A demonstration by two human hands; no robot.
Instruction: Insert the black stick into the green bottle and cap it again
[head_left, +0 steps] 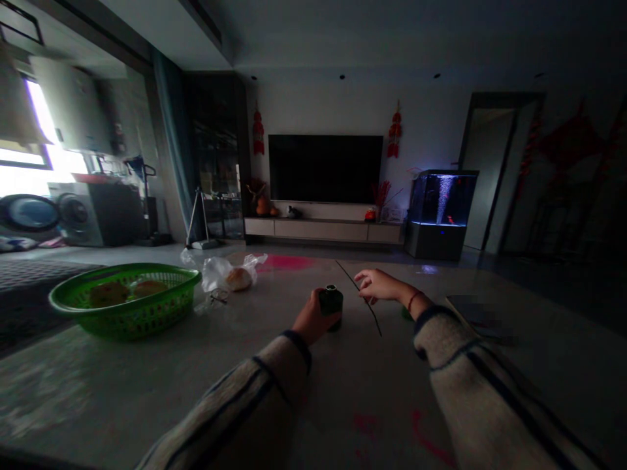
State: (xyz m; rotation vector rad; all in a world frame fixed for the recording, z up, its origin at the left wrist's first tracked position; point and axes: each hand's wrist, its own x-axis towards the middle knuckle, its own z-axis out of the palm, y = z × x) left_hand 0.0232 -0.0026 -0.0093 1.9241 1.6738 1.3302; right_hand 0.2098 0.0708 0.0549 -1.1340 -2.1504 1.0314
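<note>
My left hand (313, 318) is wrapped around a small dark green bottle (332, 301) that stands upright on the table, its round mouth uncovered. To the right of it, my right hand (379, 286) has its fingers closed on a thin dark stick (373, 314), which slants from upper left to lower right. A small green object (407, 314) shows partly below my right wrist; the rest of it is hidden by the arm.
On the left of the table (215, 385) sits a green plastic basket (132, 320) with round items inside. Beside it lie a clear plastic bag (215, 273), a round bread-like item (238, 279) and a thin dark tangle (219, 297). A flat dark object (470, 316) lies at right.
</note>
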